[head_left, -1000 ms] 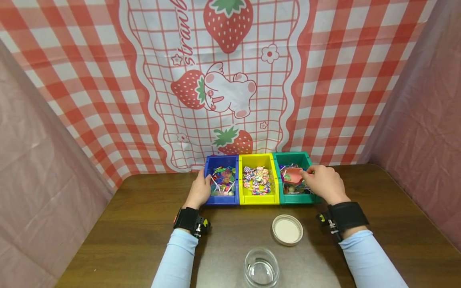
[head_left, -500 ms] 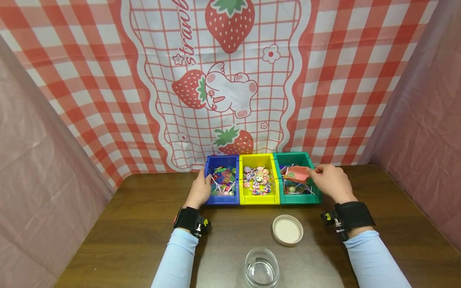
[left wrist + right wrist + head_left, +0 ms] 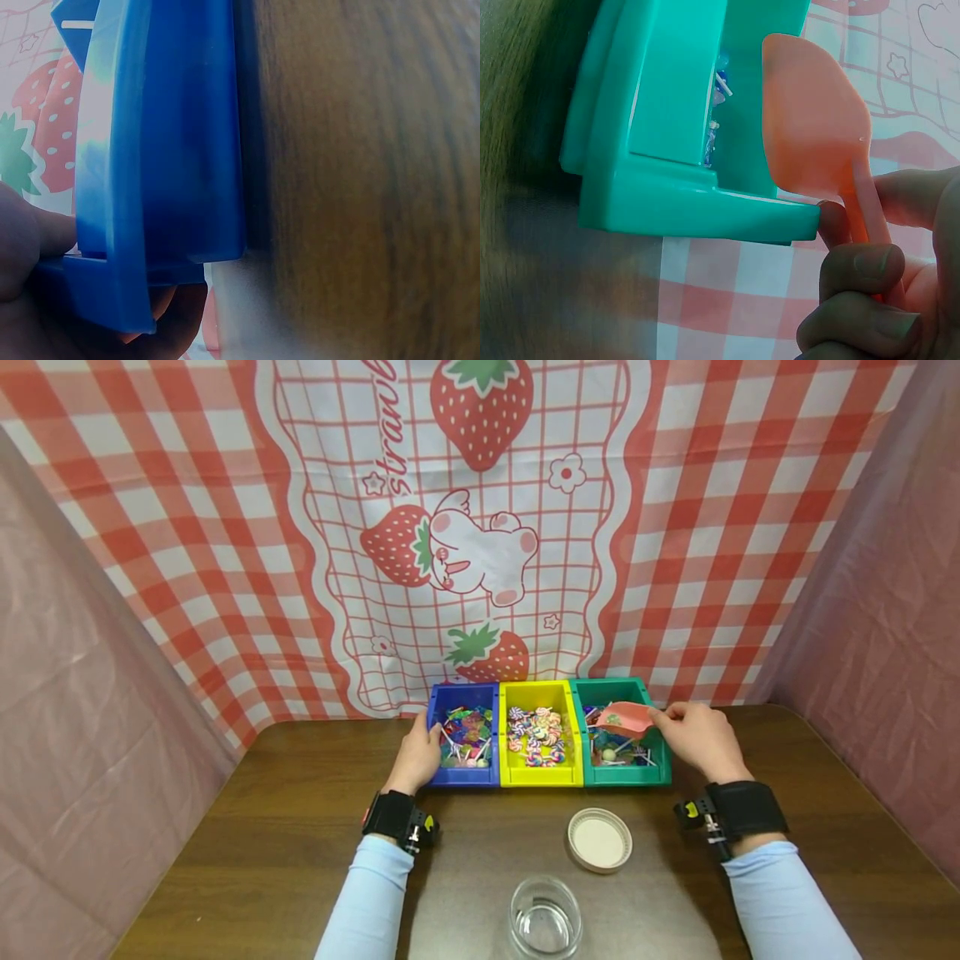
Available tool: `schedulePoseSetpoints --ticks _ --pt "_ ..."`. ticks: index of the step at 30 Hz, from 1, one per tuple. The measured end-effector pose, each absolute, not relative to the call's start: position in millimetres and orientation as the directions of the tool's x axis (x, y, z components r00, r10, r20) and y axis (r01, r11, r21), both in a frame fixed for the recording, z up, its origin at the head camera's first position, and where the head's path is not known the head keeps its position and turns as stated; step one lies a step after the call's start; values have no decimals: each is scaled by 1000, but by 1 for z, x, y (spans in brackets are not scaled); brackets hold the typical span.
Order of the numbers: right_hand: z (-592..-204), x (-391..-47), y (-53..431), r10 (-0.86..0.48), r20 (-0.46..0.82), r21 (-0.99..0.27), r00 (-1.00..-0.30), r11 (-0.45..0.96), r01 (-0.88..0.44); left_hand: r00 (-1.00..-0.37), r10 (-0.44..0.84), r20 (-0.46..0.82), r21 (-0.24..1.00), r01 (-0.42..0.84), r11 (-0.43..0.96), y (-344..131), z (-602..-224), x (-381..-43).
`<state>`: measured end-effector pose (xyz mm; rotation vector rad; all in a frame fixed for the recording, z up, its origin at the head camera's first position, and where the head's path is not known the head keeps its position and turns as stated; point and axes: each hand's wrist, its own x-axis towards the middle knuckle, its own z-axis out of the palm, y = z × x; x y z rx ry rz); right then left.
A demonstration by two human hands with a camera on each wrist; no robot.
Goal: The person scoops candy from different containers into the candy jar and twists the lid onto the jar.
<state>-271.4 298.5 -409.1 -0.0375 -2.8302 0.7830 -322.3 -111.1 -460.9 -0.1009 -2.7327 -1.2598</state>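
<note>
Three joined bins stand at the back of the table: a blue bin point(image 3: 463, 777), a yellow bin point(image 3: 540, 777) and a green bin point(image 3: 626, 777). Small lollipop-like candies point(image 3: 534, 735) lie in each. My left hand point(image 3: 414, 756) grips the blue bin's outer wall; the left wrist view shows thumb and fingers on either side of its rim point(image 3: 127, 300). My right hand point(image 3: 701, 739) holds a pink scoop point(image 3: 626, 718) by its handle above the green bin. Something greenish sits in the scoop. In the right wrist view the scoop's underside point(image 3: 814, 112) faces the camera.
A glass jar point(image 3: 545, 935) stands near the table's front edge. Between it and the bins lies a round pale lid point(image 3: 599, 840). Behind the bins hangs a red checked strawberry cloth point(image 3: 690, 568); pink curtains point(image 3: 862, 652) flank the table.
My right hand has moved a little to the right, drawing the scoop toward the green bin's right side and raising it slightly. The left hand stays on the blue bin.
</note>
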Motion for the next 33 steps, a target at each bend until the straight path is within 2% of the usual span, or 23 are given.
schedulePoseSetpoints --ticks 10,15,28,33 --pt "-404 -267 299 93 251 -559 -963 826 -66 -993 13 114 761 96 642 -110 -458 -321" --pt "-399 -266 296 66 237 -595 -969 799 -91 -993 11 117 765 97 637 -110 -458 -320" --pt "-371 -251 271 -102 230 -668 -968 707 -233 -987 15 163 755 134 642 -111 -458 -321" --pt "-361 -243 260 -233 246 -650 -941 680 -339 -986 14 167 753 137 643 -111 -459 -321"
